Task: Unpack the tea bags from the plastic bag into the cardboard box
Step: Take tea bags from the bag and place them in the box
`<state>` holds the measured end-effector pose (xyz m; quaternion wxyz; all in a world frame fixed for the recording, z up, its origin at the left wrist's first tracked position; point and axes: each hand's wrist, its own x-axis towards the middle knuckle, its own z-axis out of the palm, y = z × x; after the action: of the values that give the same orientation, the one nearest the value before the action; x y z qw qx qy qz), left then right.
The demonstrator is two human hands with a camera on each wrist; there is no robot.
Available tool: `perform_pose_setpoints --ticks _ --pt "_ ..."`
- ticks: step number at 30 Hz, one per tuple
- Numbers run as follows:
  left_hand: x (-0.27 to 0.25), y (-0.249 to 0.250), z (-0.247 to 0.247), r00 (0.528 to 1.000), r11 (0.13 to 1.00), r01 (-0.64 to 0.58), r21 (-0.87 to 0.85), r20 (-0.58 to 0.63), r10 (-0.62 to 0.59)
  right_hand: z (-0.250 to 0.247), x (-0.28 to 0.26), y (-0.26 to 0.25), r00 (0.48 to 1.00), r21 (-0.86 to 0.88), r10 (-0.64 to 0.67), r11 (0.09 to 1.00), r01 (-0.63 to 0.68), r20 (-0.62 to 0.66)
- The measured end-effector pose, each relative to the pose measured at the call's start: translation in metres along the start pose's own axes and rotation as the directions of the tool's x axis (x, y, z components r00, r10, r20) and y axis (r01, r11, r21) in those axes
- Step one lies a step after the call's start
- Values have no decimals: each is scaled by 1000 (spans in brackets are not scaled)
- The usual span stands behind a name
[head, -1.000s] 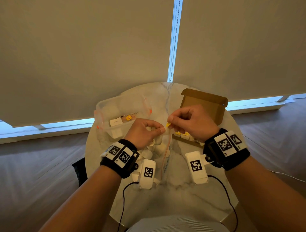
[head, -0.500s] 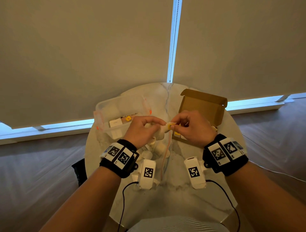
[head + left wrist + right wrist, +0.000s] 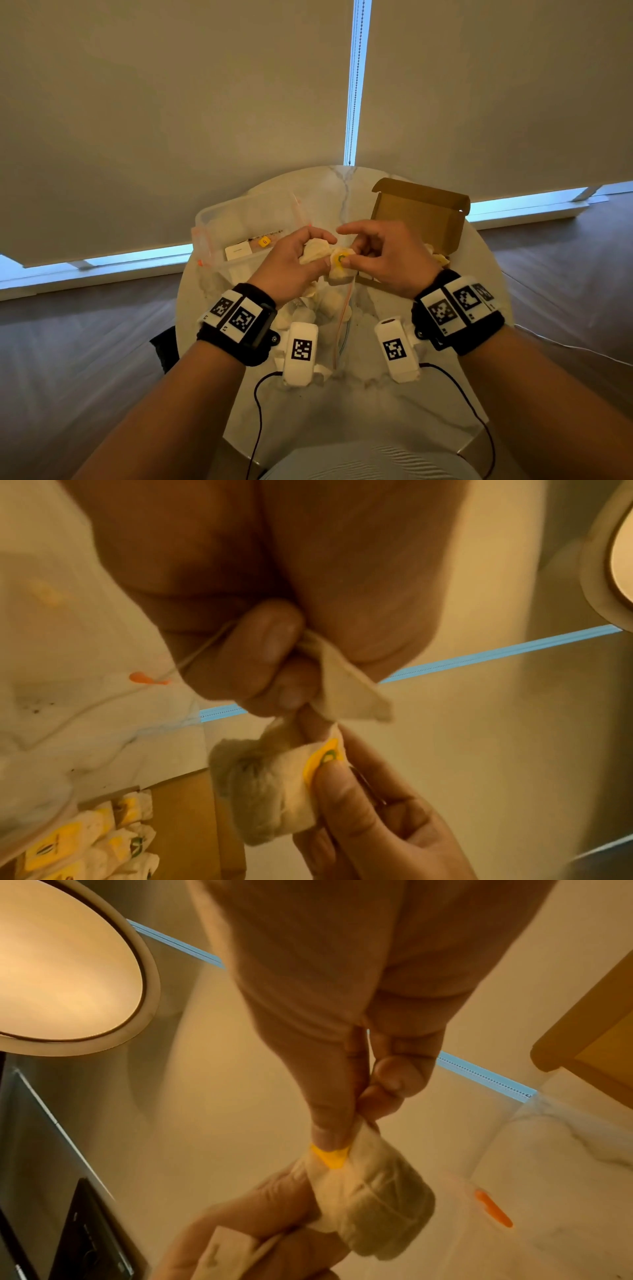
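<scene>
Tea bag crosswise between hands, yellow tag rightward

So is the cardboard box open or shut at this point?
Open. The cardboard box has its lid flap standing up at the back, and tea bags lie inside it.

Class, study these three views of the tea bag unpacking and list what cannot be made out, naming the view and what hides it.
1. Head view: the cardboard box floor, covered by the right hand.
2. Head view: the plastic bag contents, too small and partly under the left hand.
3. Left wrist view: the tea bag tag print, blurred and under a thumb.
4. Right wrist view: the left hand's grip, cut off by the bottom edge.
</scene>
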<state>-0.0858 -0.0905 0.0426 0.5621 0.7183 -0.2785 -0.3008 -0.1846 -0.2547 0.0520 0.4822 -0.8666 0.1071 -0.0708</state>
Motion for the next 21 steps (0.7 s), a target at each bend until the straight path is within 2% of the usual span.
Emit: perform_pose_setpoints --ticks 6,8,11,13,16,21 --pt "2 -10 9 996 994 88 -68 15 -87 4 -5 18 997 15 32 999 -31 -67" --pt "5 -14 14 993 991 115 -69 -27 -117 2 -8 28 997 16 56 998 -56 -47" --pt "13 -18 20 979 981 158 -113 -115 -170 -17 -11 48 991 120 130 985 -124 -41" --pt "19 -22 20 967 977 170 -127 -167 -190 -41 -7 71 972 132 208 972 -194 -106" --pt "26 -27 20 962 975 188 -123 -177 -208 -76 6 107 922 82 309 951 -299 -231" --pt "37 -37 26 953 966 248 -79 -160 -258 -82 27 152 865 10 480 875 -484 -142"
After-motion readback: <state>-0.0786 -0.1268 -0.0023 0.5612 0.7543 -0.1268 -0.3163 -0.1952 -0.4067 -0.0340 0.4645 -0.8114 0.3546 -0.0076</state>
